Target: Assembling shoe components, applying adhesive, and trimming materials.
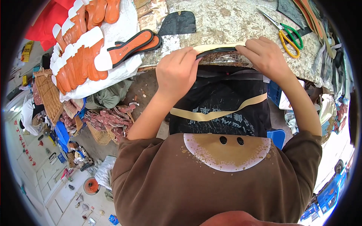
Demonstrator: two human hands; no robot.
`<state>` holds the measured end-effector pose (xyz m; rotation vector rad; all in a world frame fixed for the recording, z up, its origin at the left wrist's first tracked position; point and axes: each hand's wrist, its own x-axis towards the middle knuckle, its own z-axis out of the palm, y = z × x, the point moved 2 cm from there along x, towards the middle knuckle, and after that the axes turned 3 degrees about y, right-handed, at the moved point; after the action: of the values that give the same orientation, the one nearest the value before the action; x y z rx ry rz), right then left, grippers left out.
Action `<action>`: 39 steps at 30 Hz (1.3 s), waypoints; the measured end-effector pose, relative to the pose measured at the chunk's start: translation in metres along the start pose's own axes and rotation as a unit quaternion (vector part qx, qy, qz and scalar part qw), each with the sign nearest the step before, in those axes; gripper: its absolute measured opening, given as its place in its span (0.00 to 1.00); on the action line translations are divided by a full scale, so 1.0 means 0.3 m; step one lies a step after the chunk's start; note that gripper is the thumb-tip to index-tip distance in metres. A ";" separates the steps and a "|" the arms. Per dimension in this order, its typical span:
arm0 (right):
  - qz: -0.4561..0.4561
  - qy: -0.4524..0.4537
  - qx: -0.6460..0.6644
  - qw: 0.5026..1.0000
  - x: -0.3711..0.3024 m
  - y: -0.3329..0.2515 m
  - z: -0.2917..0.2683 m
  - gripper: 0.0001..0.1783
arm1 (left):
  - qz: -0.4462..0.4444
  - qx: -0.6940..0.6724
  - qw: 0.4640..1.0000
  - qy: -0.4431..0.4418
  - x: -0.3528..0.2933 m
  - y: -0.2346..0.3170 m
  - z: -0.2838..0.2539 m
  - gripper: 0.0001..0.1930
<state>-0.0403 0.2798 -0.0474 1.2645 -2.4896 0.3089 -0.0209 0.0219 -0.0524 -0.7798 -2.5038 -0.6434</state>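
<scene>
My left hand [176,71] and my right hand [267,58] pinch the two ends of a shoe insole [217,49] at the table's near edge. Seen almost edge-on, it bows slightly, with a cream strip along the top and a black rim underneath. My fingers cover both of its ends. Across the dark cloth [222,84] over my lap droops a long tan strip [215,116]; whether it joins the insole cannot be made out. Beyond my left hand lie orange insoles with black rims [137,46], one overlapping another.
Stacks of orange insoles with white ends [77,62] cover a white sheet [126,17] at left. Scissors with green and yellow handles [285,35] lie open on the worn table [226,20]. A black flat piece [178,23] rests farther back. Reddish shoe parts [109,118] heap below left.
</scene>
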 end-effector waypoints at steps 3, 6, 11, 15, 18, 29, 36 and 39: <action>-0.002 0.001 -0.001 1.000 0.009 -0.002 -0.001 0.14 | 0.065 0.080 0.994 -0.033 0.022 0.048 0.013 0.12; 0.001 0.004 0.000 1.000 0.010 0.000 -0.006 0.13 | 0.063 0.101 0.989 -0.085 0.039 0.084 0.010 0.21; 0.009 -0.012 0.013 1.000 0.002 -0.010 0.002 0.13 | 0.061 0.077 0.987 -0.128 0.055 0.095 0.028 0.23; 0.019 0.010 0.015 1.000 0.015 0.001 0.000 0.11 | 0.078 0.118 0.980 -0.139 0.087 0.163 0.107 0.21; 0.033 0.011 0.013 0.999 0.045 0.028 -0.002 0.09 | 0.078 0.096 0.986 -0.112 0.125 0.138 0.153 0.15; -0.006 -0.053 0.011 0.999 0.096 0.097 -0.021 0.10 | 0.096 0.012 0.995 -0.035 0.180 0.064 0.209 0.02; -0.003 -0.046 0.014 0.999 0.051 0.151 -0.053 0.08 | 0.088 0.012 0.995 -0.055 0.175 0.065 0.193 0.11; 0.003 -0.009 0.042 0.999 0.021 0.173 -0.048 0.08 | 0.103 0.003 0.994 -0.043 0.174 0.065 0.197 0.16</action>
<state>-0.0832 0.3100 -0.0340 1.2976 -2.5191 0.4091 -0.0635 0.0897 -0.0663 -1.0675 -2.4566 -0.5415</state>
